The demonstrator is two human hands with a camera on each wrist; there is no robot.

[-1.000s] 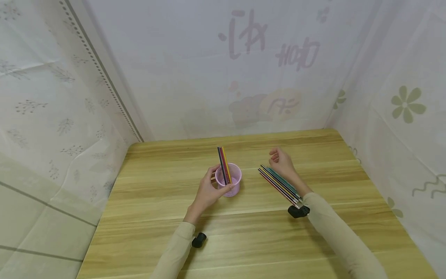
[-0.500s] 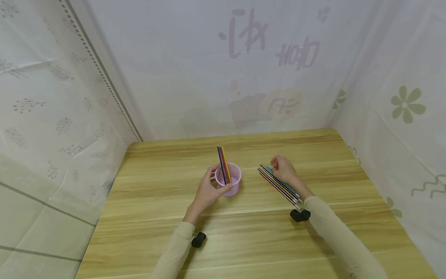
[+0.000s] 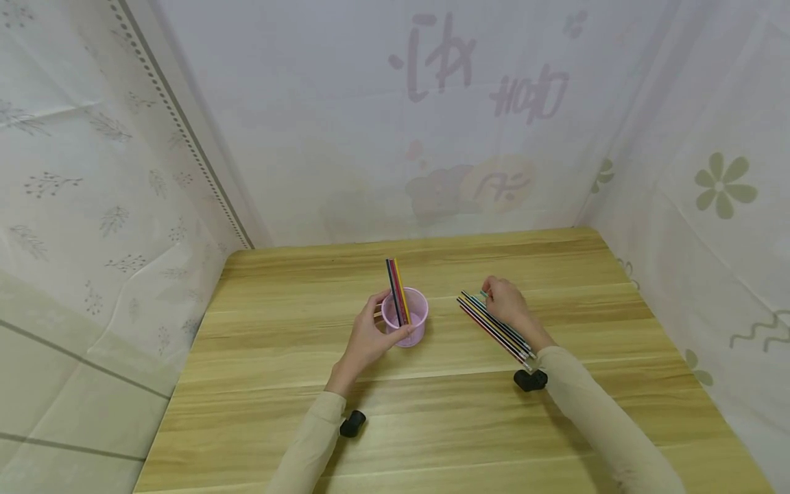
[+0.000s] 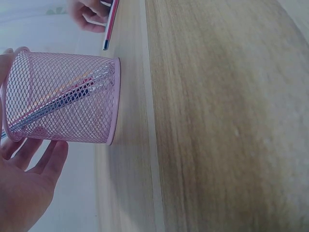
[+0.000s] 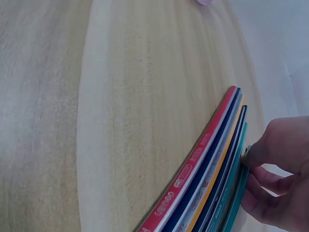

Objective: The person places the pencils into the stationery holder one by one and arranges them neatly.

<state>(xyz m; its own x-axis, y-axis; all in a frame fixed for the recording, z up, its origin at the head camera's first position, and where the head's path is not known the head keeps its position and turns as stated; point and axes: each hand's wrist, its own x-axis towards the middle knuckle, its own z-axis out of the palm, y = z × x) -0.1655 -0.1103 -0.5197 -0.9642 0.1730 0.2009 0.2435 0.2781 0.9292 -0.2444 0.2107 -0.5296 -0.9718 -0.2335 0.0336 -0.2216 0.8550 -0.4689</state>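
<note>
A pink mesh pencil cup (image 3: 418,329) stands upright on the table, several pencils (image 3: 398,291) leaning in it. My left hand (image 3: 368,337) grips the cup, its thumb at the near side of the rim and fingers round the far left side. To the right, several pencils (image 3: 492,328) lie side by side in a slanted row, red, dark blue, yellow and green. My right hand (image 3: 507,302) is at the far end of that row. In the right wrist view, its thumb and finger pinch the end of the outermost green pencil (image 5: 238,195).
The wood-grain table (image 3: 420,425) meets a pale printed curtain (image 3: 345,171) at its back edge. More printed curtain (image 3: 710,274) hangs along the right side. Black wrist cameras (image 3: 531,380) sit on both forearms.
My right hand has come down and back onto the end of the pencil row, and its fingers have closed on a green pencil. The left hand and cup have stayed in place.
</note>
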